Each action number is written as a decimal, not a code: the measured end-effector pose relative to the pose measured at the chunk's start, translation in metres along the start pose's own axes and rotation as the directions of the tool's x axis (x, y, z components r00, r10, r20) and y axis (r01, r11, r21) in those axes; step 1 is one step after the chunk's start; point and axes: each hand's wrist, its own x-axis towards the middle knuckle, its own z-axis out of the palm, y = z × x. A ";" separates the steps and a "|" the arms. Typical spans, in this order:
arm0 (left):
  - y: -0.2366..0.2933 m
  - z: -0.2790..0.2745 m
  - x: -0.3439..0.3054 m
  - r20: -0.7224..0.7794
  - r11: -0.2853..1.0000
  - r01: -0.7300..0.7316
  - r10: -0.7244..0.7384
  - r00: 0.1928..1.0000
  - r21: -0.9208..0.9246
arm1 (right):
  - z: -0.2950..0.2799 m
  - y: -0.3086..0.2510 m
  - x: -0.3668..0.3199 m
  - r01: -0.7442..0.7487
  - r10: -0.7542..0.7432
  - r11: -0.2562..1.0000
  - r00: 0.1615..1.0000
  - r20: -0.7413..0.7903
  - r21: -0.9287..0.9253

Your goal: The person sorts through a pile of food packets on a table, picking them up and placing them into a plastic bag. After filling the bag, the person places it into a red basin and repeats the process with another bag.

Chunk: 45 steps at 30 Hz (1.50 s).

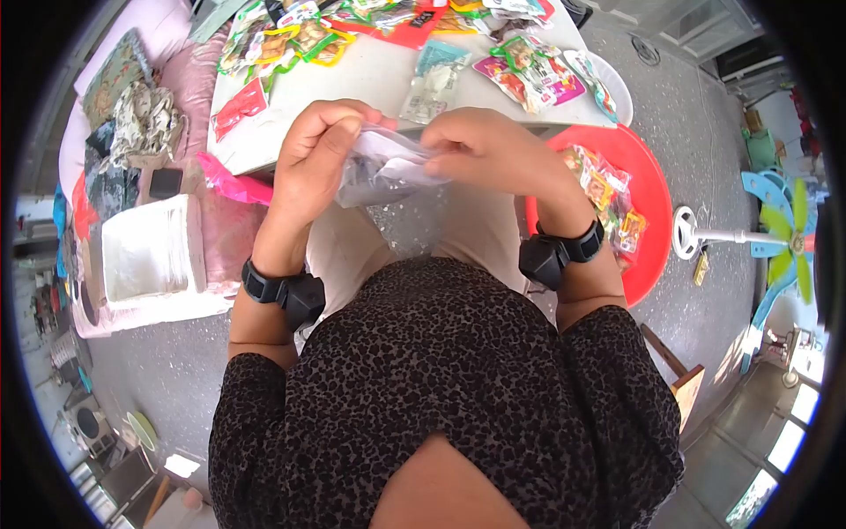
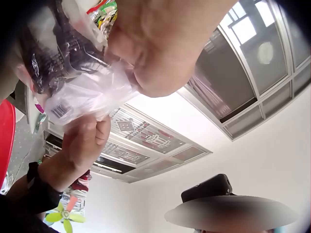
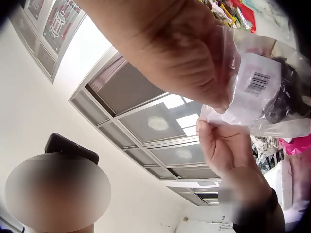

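Note:
A clear plastic bag [image 1: 374, 181] with dark contents and a white label is held up over the lap. My left hand [image 1: 317, 159] pinches its upper left edge between thumb and fingers. At the bag's right side, my right hand [image 1: 493, 152] has its fingers curled on the edge. In the left wrist view the bag [image 2: 82, 92] shows dark pieces inside and a barcode. The right wrist view has the same barcode label [image 3: 257, 82] beside the right hand [image 3: 170, 53], whose thumb presses on the plastic.
A white table [image 1: 308, 115] ahead carries many colourful snack packets [image 1: 308, 40]. At the right stands a red basin [image 1: 648, 238] with packets inside. A pink seat on the left holds clothes, a phone [image 1: 166, 182] and a white foam box [image 1: 154, 247]. A fan [image 1: 796, 241] stands far right.

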 end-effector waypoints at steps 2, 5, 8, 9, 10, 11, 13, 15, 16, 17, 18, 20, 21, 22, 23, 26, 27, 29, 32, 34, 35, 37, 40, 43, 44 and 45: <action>0.000 0.003 -0.003 -0.014 1.000 0.007 -0.007 1.000 0.017 | 0.010 0.004 -0.001 0.096 -0.095 0.995 0.995 0.018 -0.038; -0.004 0.002 -0.005 0.056 0.999 -0.016 0.013 0.998 0.049 | 0.009 0.000 -0.010 0.100 -0.100 0.993 0.995 0.004 -0.056; -0.015 -0.011 -0.008 0.081 0.996 0.059 -0.064 0.995 0.062 | 0.000 0.000 -0.026 0.055 -0.055 0.991 0.998 0.007 -0.125; -0.019 -0.014 -0.010 0.072 0.992 0.105 -0.109 0.991 0.065 | -0.004 0.002 -0.033 0.046 -0.044 0.988 0.999 0.015 -0.147; -0.021 -0.015 -0.010 0.092 0.990 0.132 -0.136 0.986 0.044 | -0.011 0.003 -0.043 0.000 -0.005 0.982 1.000 -0.027 -0.187; -0.025 -0.018 -0.010 0.080 0.981 0.177 -0.183 0.980 0.076 | -0.019 0.003 -0.055 -0.045 0.030 0.974 0.997 -0.068 -0.224; -0.037 -0.025 -0.016 0.045 0.953 0.268 -0.277 0.960 0.140 | -0.037 0.008 -0.084 -0.102 0.063 0.961 0.986 -0.153 -0.257; -0.057 -0.031 -0.022 0.037 0.918 0.359 -0.370 0.928 0.167 | -0.054 0.013 -0.119 -0.297 0.246 0.937 0.935 -0.254 -0.186; -0.069 -0.037 -0.026 0.037 0.892 0.405 -0.420 0.907 0.200 | -0.061 0.014 -0.138 -0.468 0.422 0.877 0.857 -0.296 -0.104; -0.082 -0.042 -0.031 0.036 0.862 0.450 -0.470 0.882 0.233 | -0.067 0.020 -0.157 -0.536 0.492 0.843 0.805 -0.332 -0.049; -0.095 -0.044 -0.036 0.026 0.838 0.490 -0.510 0.860 0.239 | -0.071 0.031 -0.175 -0.598 0.558 0.802 0.745 -0.366 0.007; -0.122 -0.053 -0.047 -0.019 0.763 0.620 -0.628 0.778 0.184 | -0.075 0.054 -0.209 -0.681 0.633 0.727 0.616 -0.469 0.089; -0.135 -0.058 -0.052 -0.039 0.717 0.680 -0.683 0.729 0.156 | -0.076 0.068 -0.228 -0.714 0.665 0.687 0.543 -0.513 0.135; -0.147 -0.061 -0.057 -0.057 0.683 0.722 -0.721 0.691 0.108 | -0.076 0.086 -0.250 -0.755 0.680 0.643 0.488 -0.547 0.125; -0.159 -0.066 -0.063 -0.069 0.664 0.738 -0.736 0.673 0.117 | -0.077 0.108 -0.274 -0.795 0.689 0.596 0.432 -0.581 0.116; -0.178 -0.070 -0.073 -0.079 0.626 0.760 -0.761 0.644 0.176 | -0.067 0.143 -0.330 -0.891 0.680 0.451 0.299 -0.669 0.060; -0.179 -0.067 -0.072 -0.064 0.627 0.748 -0.756 0.652 0.218 | -0.064 0.150 -0.345 -0.916 0.669 0.401 0.265 -0.695 0.037; -0.183 -0.065 -0.074 -0.040 0.617 0.732 -0.756 0.653 0.288 | -0.058 0.162 -0.370 -0.950 0.697 0.311 0.209 -0.685 0.026; -0.190 -0.069 -0.074 -0.021 0.587 0.728 -0.773 0.634 0.354 | -0.048 0.178 -0.408 -0.986 0.725 0.166 0.137 -0.675 -0.021; -0.189 -0.070 -0.073 -0.028 0.565 0.746 -0.790 0.612 0.352 | -0.038 0.191 -0.434 -0.997 0.743 0.076 0.075 -0.665 -0.027; -0.190 -0.070 -0.073 -0.027 0.573 0.745 -0.786 0.618 0.342 | -0.032 0.199 -0.448 -0.999 0.752 0.033 0.033 -0.659 -0.012; -0.190 -0.069 -0.074 -0.025 0.587 0.743 -0.779 0.626 0.320 | -0.018 0.207 -0.460 -0.999 0.754 -0.042 -0.043 -0.656 0.017; -0.190 -0.069 -0.074 -0.044 0.567 0.770 -0.797 0.603 0.291 | -0.001 0.212 -0.467 -0.989 0.720 -0.133 -0.139 -0.679 0.061; -0.188 -0.068 -0.075 -0.093 0.538 0.785 -0.804 0.587 0.306 | 0.008 0.210 -0.460 -0.970 0.720 -0.235 -0.214 -0.661 0.059; -0.188 -0.068 -0.075 -0.095 0.534 0.791 -0.808 0.581 0.300 | 0.015 0.211 -0.453 -0.968 0.715 -0.245 -0.216 -0.665 0.051; -0.189 -0.068 -0.076 -0.098 0.530 0.796 -0.811 0.577 0.293 | 0.024 0.211 -0.441 -0.966 0.709 -0.254 -0.216 -0.671 0.043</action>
